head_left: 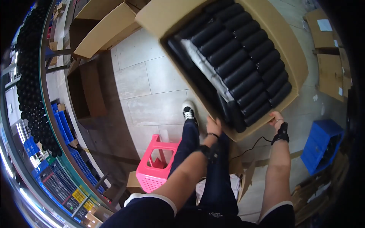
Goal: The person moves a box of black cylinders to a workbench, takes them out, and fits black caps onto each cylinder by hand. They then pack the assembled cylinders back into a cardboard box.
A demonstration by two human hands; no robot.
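1. The cardboard box (235, 57), packed with black cylinders (243, 64), sits at about one o'clock, tilted and held above the tiled floor (152, 95).
2. The left hand (213, 127) grips its near edge; the right hand (276, 118) grips the near corner. Both clasp only the rim, so the load could slip or tear the cardboard.
3. If it tips further, cylinders may roll out.
4. The pink stool (156, 167) at seven o'clock and a trailing black cable (253, 146) could trip the feet.
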